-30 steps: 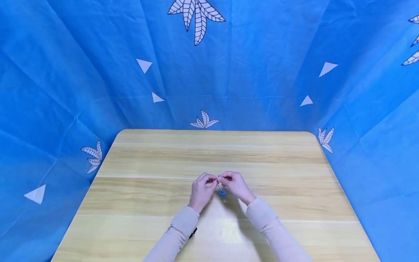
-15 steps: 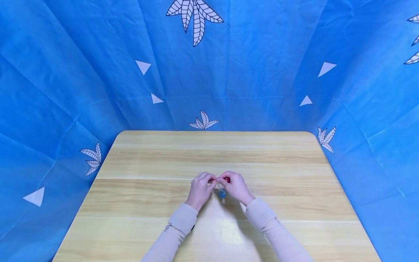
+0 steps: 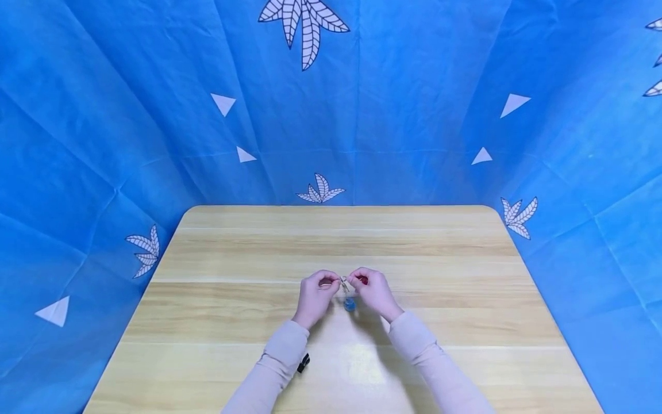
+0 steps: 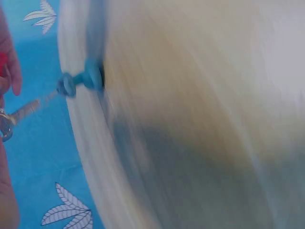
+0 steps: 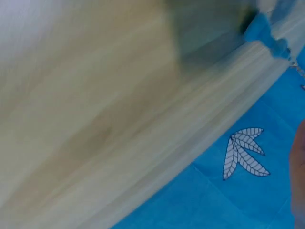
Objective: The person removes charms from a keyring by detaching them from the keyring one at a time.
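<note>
Since half a second ago the two hands have drawn slightly apart, a metal ring [image 3: 344,278] now shows between their fingertips, and more of a black object [image 3: 303,363] has come out from behind the left sleeve [image 3: 284,351].

The blue pendant [image 3: 349,305] is below the fingertips, near the middle of the person's side of the desk [image 3: 233,247]. A metal chain [image 4: 26,110] runs from it up to the ring; the left wrist view shows it flared at the far end, though blurred. The left hand [image 3: 313,298] has its grip closed, thumb and forefinger pinching metal at the ring's side. The right hand [image 3: 376,295] has its grip curled round a red object [image 3: 364,280], its fingertips just beside the ring; whether they touch it cannot be told.

The black object lies on the desk beside the left sleeve. The right sleeve [image 3: 414,339] reaches in from the opposite side. Blue cloth [image 3: 155,86] surrounds the desk, printed with white leaves [image 3: 321,188] and triangles [image 3: 224,104].
</note>
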### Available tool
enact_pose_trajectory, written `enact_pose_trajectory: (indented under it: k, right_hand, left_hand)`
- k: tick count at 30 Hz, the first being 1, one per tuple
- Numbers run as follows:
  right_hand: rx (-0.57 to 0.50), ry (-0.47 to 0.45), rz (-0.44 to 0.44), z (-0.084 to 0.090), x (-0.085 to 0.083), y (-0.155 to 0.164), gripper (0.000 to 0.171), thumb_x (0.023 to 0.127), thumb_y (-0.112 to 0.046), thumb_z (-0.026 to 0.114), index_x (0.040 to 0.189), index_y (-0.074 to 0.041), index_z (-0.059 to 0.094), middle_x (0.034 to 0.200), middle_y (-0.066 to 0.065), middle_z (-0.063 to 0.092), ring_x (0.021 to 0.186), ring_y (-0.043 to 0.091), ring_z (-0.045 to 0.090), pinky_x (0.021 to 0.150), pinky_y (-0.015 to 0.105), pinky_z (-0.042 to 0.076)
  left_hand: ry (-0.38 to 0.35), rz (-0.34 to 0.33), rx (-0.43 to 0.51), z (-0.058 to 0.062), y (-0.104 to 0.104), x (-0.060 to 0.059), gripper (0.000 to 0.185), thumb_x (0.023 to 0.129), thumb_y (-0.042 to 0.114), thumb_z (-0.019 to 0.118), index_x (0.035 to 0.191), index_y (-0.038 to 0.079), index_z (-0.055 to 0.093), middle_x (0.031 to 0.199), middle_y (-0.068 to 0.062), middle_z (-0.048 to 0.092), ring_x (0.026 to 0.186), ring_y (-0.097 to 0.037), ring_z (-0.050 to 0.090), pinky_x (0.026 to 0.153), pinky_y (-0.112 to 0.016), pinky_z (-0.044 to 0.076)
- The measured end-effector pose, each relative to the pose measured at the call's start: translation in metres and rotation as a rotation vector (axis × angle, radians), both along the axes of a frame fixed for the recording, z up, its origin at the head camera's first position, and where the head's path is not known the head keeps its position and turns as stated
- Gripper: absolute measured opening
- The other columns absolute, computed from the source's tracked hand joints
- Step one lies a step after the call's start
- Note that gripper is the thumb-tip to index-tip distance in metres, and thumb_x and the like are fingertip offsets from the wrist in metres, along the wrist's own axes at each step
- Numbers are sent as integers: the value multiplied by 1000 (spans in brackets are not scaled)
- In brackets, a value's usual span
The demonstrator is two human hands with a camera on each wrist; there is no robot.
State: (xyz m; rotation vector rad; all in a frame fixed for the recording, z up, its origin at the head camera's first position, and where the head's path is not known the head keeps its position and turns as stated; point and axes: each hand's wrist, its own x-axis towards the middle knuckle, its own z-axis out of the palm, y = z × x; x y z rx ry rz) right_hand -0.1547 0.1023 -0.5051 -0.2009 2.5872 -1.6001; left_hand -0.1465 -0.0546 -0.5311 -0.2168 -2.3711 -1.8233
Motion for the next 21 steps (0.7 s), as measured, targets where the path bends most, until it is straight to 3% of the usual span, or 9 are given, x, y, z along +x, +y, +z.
enact_pose_trajectory:
  k: [3, 7, 12, 17, 21]
  right_hand:
    - [-43, -28, -5, -1, -1, 2, 8, 86, -12, 62, 85, -5, 66, 77, 20, 63, 62, 21, 56, 52, 18, 44]
    - [-27, -6, -4, -2, 0, 2, 7, 85, -11, 63, 86, -5, 66, 77, 20, 63, 59, 12, 49, 51, 18, 43]
    - [44, 48, 12, -2, 0, 0, 7, 85, -11, 63, 86, -6, 66, 75, 8, 64, 61, 10, 49, 53, 18, 44]
    - [87, 78, 28, -2, 2, -1, 6, 85, -12, 64, 84, -7, 67, 72, 0, 63, 61, 9, 49, 54, 18, 44]
    - [104, 92, 35, -1, 1, -2, 7, 85, -14, 64, 84, -8, 67, 71, -1, 63, 59, 7, 48, 53, 18, 43]
  left_hand:
    - [-43, -8, 54, 0, 0, 0, 8, 81, 3, 67, 88, 0, 66, 89, -15, 68, 85, -26, 67, 76, -22, 56]
    - [-5, -32, -37, 3, 1, 0, 12, 81, 2, 66, 93, 2, 67, 90, -10, 67, 83, -21, 65, 75, -19, 55]
    - [116, -36, -206, 8, 3, 1, 13, 80, 5, 67, 93, 4, 67, 88, -3, 65, 80, -14, 63, 74, -17, 55]
    - [287, 25, -427, 10, 5, 1, 9, 79, 10, 69, 87, 8, 68, 83, 0, 65, 75, -12, 63, 71, -19, 55]
    - [348, 76, -481, 10, 5, 1, 5, 78, 9, 70, 83, 9, 69, 80, 1, 64, 72, -12, 63, 68, -20, 55]
